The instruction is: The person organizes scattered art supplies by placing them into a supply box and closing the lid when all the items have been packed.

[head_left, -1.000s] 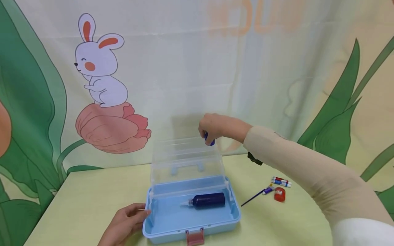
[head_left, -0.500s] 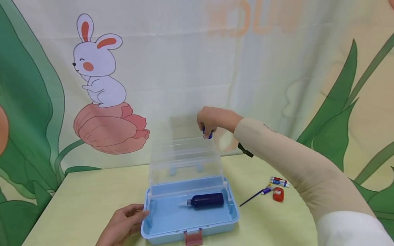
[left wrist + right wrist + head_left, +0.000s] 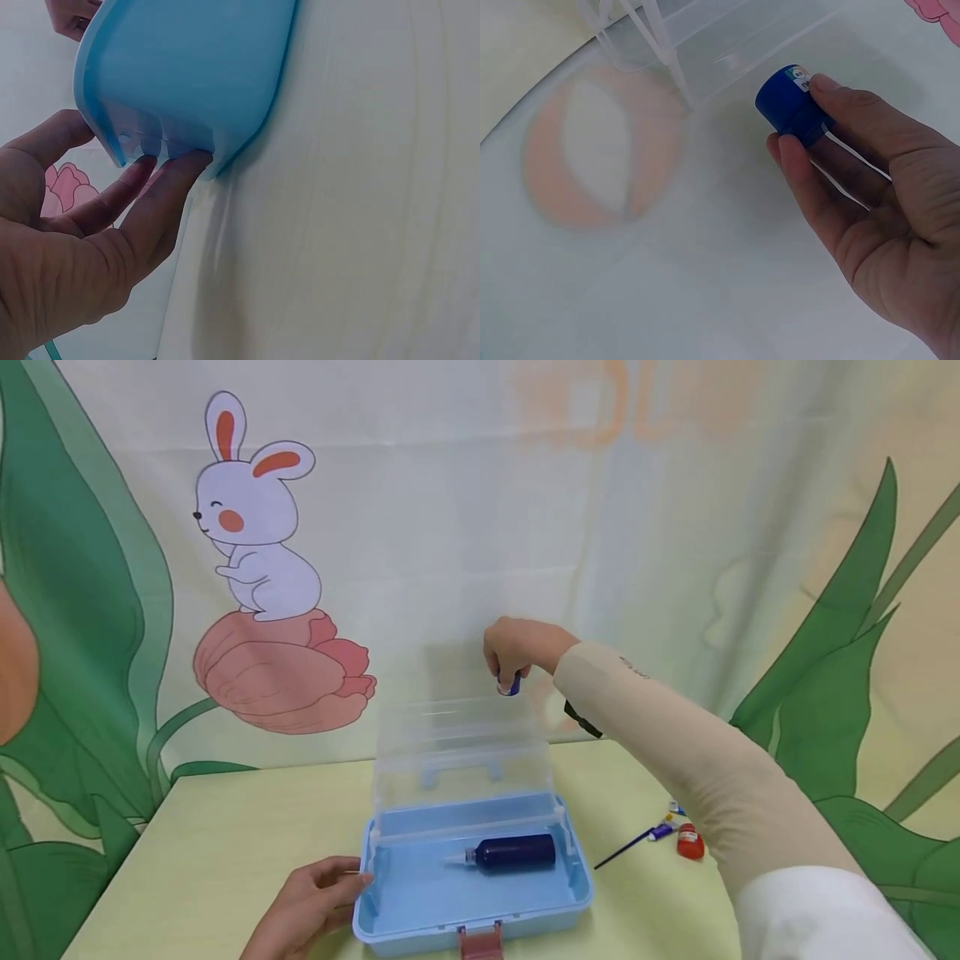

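Observation:
My right hand (image 3: 517,645) pinches a small blue paint jar (image 3: 784,99) between thumb and fingers, high above the back of an open light-blue plastic case (image 3: 420,897). A white label shows on the jar's side. At the case's left end, my left hand (image 3: 311,900) grips it, with the thumb at the rim and the fingers against the outer wall (image 3: 187,142). Inside the case lies a dark blue bottle (image 3: 517,853) on its side, its clear nozzle pointing left. The clear lid (image 3: 461,777) stands raised behind, toward the wall cloth.
To the right of the case lie a paintbrush (image 3: 624,848), a small purple tube (image 3: 661,832) and a red jar (image 3: 690,842). Another tube (image 3: 677,808) is partly hidden by the right sleeve. A printed cloth with a rabbit (image 3: 258,543) hangs behind the table.
My right hand has risen a little with the blue jar. The right forearm has swung left and now covers part of the tubes. My left hand stays on the case.

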The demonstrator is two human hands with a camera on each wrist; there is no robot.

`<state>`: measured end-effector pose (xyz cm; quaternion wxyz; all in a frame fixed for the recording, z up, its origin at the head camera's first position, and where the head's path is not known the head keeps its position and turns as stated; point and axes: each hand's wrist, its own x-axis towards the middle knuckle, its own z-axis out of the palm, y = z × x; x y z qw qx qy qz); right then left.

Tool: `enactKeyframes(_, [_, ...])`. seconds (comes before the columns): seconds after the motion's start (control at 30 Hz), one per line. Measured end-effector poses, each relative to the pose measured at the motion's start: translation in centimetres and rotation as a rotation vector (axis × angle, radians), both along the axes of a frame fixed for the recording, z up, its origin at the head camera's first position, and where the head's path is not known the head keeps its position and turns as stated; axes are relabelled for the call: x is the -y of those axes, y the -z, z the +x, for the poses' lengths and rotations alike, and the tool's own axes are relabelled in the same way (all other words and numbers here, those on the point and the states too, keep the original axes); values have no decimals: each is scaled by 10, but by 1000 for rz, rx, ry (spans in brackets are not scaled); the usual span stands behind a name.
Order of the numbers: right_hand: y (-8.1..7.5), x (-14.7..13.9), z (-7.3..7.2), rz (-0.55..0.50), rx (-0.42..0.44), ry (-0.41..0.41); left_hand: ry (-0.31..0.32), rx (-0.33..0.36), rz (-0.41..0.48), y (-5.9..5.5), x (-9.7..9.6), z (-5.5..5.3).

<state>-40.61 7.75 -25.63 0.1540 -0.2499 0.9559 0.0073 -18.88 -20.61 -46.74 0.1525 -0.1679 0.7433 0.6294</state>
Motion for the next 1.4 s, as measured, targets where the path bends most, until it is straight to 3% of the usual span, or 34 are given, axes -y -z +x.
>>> enactKeyframes(0.53, [11, 3, -6, 35, 8, 22, -2, 7, 5, 2, 1, -4])
enactKeyframes(0.77, [15, -23, -7, 35, -7, 64, -4, -36, 47, 6, 4, -1])
enactKeyframes(0.97, [29, -75, 12, 35, 12, 91, 22, -46, 60, 7, 6, 2])
enactKeyframes(1.03, [38, -94, 20, 29, 19, 61, 18, -44, 51, 6, 7, 2])
enactKeyframes(1.23, [77, -152, 51, -42, 43, -48, -3, -26, 11, 3, 7, -1])
enactKeyframes(1.4, [113, -191, 86, -83, 68, -38, 4, -15, 9, 5, 3, -2])
